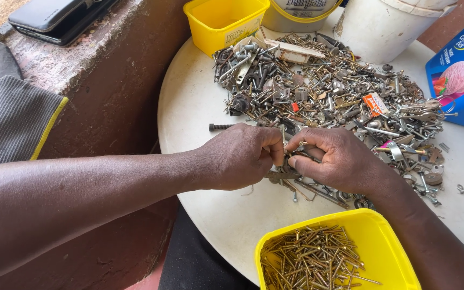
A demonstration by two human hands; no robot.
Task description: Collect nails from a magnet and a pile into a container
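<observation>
Head view, both hands, left (240, 157), right (333, 160), pinched together on small brass screw (296, 144), beside mixed metal hardware pile (328, 91).

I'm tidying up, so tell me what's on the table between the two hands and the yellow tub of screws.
In the head view, between the hands and the yellow tub lies bare white table, plus a few stray screws right under the hands.

A blue ice-cream box (460, 75) with a pink scoop pictured on it stood well to the right of the fingers (302, 144). Beyond them stood an empty yellow tub (224, 21) with a pale label, and beside it a round tub (296, 13) with a yellow-edged label. Nearer than the fingers, a yellow tub (382, 247) held brass screws. A small orange-and-white label (376, 103) lay in the pile.
</observation>
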